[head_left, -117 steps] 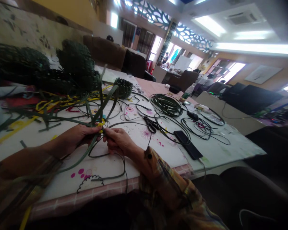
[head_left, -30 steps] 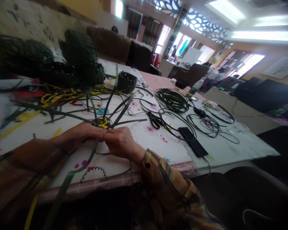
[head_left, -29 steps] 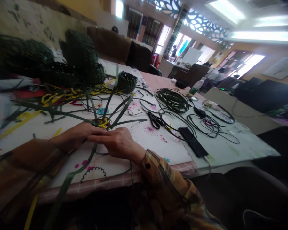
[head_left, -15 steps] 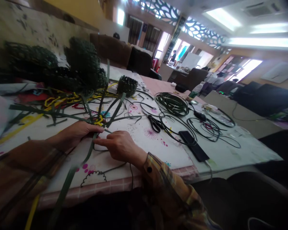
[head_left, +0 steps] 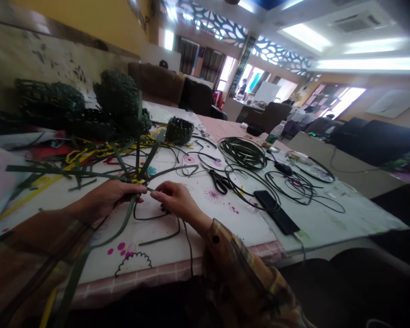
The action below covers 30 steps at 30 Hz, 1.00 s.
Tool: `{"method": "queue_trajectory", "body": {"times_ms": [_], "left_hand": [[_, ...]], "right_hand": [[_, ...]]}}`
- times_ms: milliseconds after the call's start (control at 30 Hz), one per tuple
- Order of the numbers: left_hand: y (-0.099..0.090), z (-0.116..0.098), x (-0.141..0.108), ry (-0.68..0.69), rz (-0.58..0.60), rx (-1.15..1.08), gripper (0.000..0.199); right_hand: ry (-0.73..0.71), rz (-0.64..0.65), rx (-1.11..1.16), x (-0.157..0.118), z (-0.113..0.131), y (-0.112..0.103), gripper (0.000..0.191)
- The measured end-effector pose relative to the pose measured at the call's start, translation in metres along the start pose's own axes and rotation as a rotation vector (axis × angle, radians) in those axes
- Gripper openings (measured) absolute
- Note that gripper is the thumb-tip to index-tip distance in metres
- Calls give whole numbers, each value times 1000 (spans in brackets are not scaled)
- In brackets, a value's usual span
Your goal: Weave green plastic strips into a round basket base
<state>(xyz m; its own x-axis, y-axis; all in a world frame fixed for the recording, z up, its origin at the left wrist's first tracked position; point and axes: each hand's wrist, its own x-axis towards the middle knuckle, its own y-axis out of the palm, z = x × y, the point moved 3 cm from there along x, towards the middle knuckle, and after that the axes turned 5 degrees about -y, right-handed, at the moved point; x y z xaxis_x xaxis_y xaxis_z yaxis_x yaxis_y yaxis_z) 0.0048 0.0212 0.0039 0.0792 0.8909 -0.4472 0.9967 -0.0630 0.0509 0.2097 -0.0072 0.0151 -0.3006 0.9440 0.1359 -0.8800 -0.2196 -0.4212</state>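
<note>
My left hand (head_left: 104, 198) is closed, its thumb pressed on the middle of a woven piece of flat green strips (head_left: 150, 159) crossing in a star. Yellow cord (head_left: 136, 180) is wound about that crossing. The strips stick out on several sides, and one hangs down past the table edge. Just right of the crossing, my right hand (head_left: 177, 200) is closed, with thumb and forefinger pinched at a thin green strip (head_left: 149, 189) coming out of the piece. Loose lengths of thin strip (head_left: 160, 239) trail on the table below this hand.
Black scissors (head_left: 220, 182), a coil of green strip (head_left: 242, 152) and a dark phone-like slab (head_left: 276, 212) lie to the right. A small woven basket (head_left: 179, 130) stands behind the hands. Larger dark woven pieces (head_left: 116, 98) are piled at the back left. A bottle (head_left: 276, 132) stands farther off.
My right hand has shifted slightly up and its forefinger, stretched out before, is now drawn in toward the thumb. My left hand keeps its hold. The view has tilted slightly.
</note>
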Motion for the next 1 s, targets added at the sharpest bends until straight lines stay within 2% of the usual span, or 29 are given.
{"method": "queue_trajectory", "body": {"times_ms": [200,300,433,533,600,667,733,800,933,1000], "left_hand": [[6,-4,-6,82,47,22,32],[7,-4,-6,151,70,27,41],[6,-6,-3,227,94,39,56],[-1,-7,2,214,28,-2,54],[-6,-7,7,163,-35,-18,38],[-9,-8,12,123,-78,-18,23],[-11,-11,16,105,-106,-22,19],[-11,-13,18,92,-120,-32,21],[-13,-16,19,81,-116,-50,23],[-15,-17,19,93,-85,-52,25]], "right_hand": [[138,209,409,-1,-3,7,21],[191,263,494,-2,-5,11,18],[223,269,494,-3,-8,13,13],[152,123,347,3,-12,4,12],[63,-73,246,7,-12,-10,14],[-27,-244,254,9,-4,-28,21],[-132,-324,342,5,15,-48,30],[-297,-340,381,-8,50,-68,31],[-718,-375,234,-55,149,-94,38],[-868,-469,110,-80,195,-98,44]]}}
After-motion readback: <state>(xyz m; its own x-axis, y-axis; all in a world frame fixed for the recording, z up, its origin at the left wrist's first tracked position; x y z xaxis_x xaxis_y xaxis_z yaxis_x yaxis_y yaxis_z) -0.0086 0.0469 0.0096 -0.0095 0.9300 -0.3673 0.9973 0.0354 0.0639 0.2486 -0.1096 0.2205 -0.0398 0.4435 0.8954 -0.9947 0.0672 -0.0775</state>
